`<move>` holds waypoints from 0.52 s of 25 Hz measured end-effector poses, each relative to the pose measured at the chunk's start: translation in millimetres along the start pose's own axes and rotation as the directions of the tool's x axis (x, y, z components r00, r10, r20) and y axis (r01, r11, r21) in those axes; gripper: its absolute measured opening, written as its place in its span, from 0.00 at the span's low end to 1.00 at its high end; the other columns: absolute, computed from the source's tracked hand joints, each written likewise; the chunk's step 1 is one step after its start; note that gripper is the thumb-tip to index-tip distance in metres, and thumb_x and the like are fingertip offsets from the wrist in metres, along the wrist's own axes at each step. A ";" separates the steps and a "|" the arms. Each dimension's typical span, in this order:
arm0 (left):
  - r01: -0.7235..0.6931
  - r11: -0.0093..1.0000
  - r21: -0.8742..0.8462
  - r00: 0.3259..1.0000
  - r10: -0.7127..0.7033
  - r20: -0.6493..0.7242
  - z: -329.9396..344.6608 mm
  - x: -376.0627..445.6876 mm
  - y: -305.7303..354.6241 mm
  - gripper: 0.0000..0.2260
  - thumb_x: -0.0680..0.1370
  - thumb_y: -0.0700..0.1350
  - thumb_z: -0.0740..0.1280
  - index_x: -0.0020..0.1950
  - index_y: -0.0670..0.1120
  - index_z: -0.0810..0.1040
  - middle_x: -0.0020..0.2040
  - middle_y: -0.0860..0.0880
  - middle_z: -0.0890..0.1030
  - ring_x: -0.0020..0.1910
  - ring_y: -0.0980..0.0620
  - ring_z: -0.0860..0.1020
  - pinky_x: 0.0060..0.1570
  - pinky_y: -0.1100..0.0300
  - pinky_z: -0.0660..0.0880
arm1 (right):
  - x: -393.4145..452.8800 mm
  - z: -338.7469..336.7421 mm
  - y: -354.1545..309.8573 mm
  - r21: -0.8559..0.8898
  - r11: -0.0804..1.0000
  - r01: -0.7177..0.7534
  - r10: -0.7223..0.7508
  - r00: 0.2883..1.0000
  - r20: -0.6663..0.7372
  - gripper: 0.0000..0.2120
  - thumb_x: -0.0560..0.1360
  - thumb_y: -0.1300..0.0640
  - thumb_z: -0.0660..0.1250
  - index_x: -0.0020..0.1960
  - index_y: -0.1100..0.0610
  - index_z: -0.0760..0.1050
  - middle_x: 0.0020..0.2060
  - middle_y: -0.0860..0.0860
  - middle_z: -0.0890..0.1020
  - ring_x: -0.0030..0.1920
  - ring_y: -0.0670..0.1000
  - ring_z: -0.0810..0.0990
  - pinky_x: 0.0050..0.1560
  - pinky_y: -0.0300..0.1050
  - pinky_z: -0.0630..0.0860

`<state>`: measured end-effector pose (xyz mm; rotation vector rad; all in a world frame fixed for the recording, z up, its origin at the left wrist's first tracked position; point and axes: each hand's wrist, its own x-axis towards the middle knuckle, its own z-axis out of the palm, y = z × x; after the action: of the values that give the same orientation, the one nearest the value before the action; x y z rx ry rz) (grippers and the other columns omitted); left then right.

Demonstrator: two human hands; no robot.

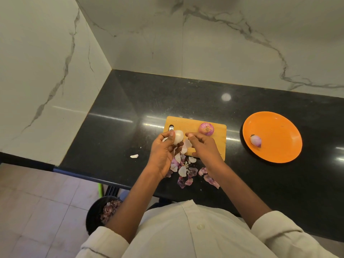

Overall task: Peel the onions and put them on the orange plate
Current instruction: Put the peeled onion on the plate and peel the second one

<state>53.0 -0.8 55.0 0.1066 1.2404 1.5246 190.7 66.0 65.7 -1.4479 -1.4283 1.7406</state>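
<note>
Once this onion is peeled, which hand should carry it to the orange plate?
Probably left: the left hand already grips the onion. The right hand is nearer the orange plate.

L hand (pixel 163 151) curled, gripping | R hand (pixel 202 146) fingers pinched

A home kitchen: black granite counter (pixel 186 94), marble-look wall tiles (pixel 223 43).

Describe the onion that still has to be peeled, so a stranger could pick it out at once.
Start at the black countertop and find the wooden cutting board left of the orange plate. The unpeeled onion sits alone on the board's far right part. It keeps its purple skin, unlike the pale onion in the left hand and the peeled one on the plate.
</note>
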 end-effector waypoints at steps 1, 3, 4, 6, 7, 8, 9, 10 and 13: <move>0.001 1.000 0.008 1.000 -0.001 0.016 -0.5 -0.6 0.3 0.11 0.84 0.42 0.68 0.64 0.39 0.78 0.53 0.44 0.87 0.46 0.49 0.86 0.46 0.58 0.85 | 0.0 -0.2 -1.5 0.040 0.999 0.009 -0.009 1.000 0.018 0.11 0.85 0.50 0.66 0.64 0.49 0.83 0.55 0.42 0.85 0.56 0.43 0.83 0.55 0.44 0.81; 0.000 1.000 0.007 0.998 0.000 0.057 -0.1 -2.3 1.6 0.10 0.84 0.40 0.68 0.64 0.40 0.80 0.52 0.45 0.88 0.44 0.50 0.86 0.43 0.61 0.83 | 0.4 -1.8 -2.3 0.096 0.994 0.058 -0.064 0.996 0.057 0.12 0.84 0.51 0.68 0.65 0.49 0.83 0.56 0.45 0.87 0.53 0.43 0.85 0.46 0.39 0.81; 0.001 1.000 0.000 0.998 -0.001 0.069 0.9 -3.7 3.2 0.11 0.84 0.40 0.68 0.65 0.39 0.80 0.52 0.44 0.87 0.44 0.50 0.86 0.41 0.62 0.83 | 1.5 -3.1 -2.4 0.087 0.991 0.101 -0.107 0.992 0.064 0.12 0.83 0.52 0.70 0.65 0.50 0.84 0.55 0.46 0.87 0.51 0.43 0.86 0.44 0.36 0.80; -0.007 1.000 -0.002 0.997 0.007 0.083 1.8 -5.8 5.4 0.12 0.84 0.39 0.67 0.66 0.37 0.79 0.53 0.42 0.87 0.45 0.50 0.87 0.40 0.63 0.82 | 4.5 -6.8 -2.5 0.004 0.984 0.179 -0.178 0.982 0.061 0.13 0.81 0.53 0.73 0.64 0.50 0.85 0.51 0.46 0.88 0.47 0.42 0.86 0.40 0.33 0.78; -0.019 1.000 0.017 0.995 0.017 0.096 1.6 -6.9 6.3 0.11 0.85 0.39 0.67 0.66 0.36 0.79 0.53 0.41 0.87 0.45 0.50 0.87 0.40 0.63 0.82 | 4.8 -8.4 -3.4 -0.042 0.977 0.208 -0.205 0.977 0.067 0.13 0.80 0.52 0.74 0.64 0.50 0.85 0.49 0.46 0.88 0.45 0.42 0.86 0.40 0.32 0.77; -0.033 0.999 0.044 0.993 0.028 0.112 2.2 -8.3 8.3 0.11 0.85 0.38 0.66 0.65 0.35 0.79 0.52 0.41 0.87 0.45 0.50 0.88 0.40 0.64 0.83 | 4.0 -9.4 -4.3 -0.078 0.967 0.242 -0.236 0.969 0.079 0.14 0.80 0.51 0.74 0.64 0.49 0.85 0.47 0.46 0.88 0.43 0.41 0.85 0.39 0.32 0.77; -0.049 0.996 0.072 0.992 0.040 0.122 3.0 -9.0 10.6 0.11 0.84 0.39 0.67 0.65 0.36 0.80 0.52 0.41 0.87 0.44 0.51 0.88 0.40 0.64 0.83 | 2.7 -10.2 -5.3 -0.107 0.954 0.280 -0.271 0.958 0.091 0.14 0.80 0.51 0.74 0.64 0.49 0.85 0.46 0.45 0.88 0.43 0.41 0.86 0.40 0.32 0.77; -0.068 0.993 0.095 0.990 0.056 0.126 2.6 -8.9 12.3 0.13 0.82 0.40 0.70 0.64 0.36 0.81 0.53 0.41 0.87 0.43 0.51 0.87 0.40 0.64 0.83 | 1.2 -11.3 -6.4 -0.135 0.936 0.326 -0.314 0.944 0.100 0.13 0.80 0.52 0.73 0.64 0.50 0.85 0.46 0.43 0.88 0.44 0.42 0.86 0.41 0.33 0.78; -0.118 0.981 0.154 0.984 0.094 0.154 1.2 -8.7 16.6 0.22 0.73 0.48 0.76 0.63 0.38 0.82 0.58 0.38 0.86 0.51 0.46 0.87 0.42 0.63 0.83 | 0.4 -16.9 -8.9 -0.244 0.857 0.455 -0.440 0.891 0.116 0.11 0.83 0.57 0.69 0.63 0.56 0.85 0.45 0.40 0.86 0.42 0.43 0.86 0.40 0.33 0.80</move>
<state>46.1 -4.0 72.2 0.3903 1.2558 1.4766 203.5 76.5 75.1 -1.0687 -1.9084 1.3417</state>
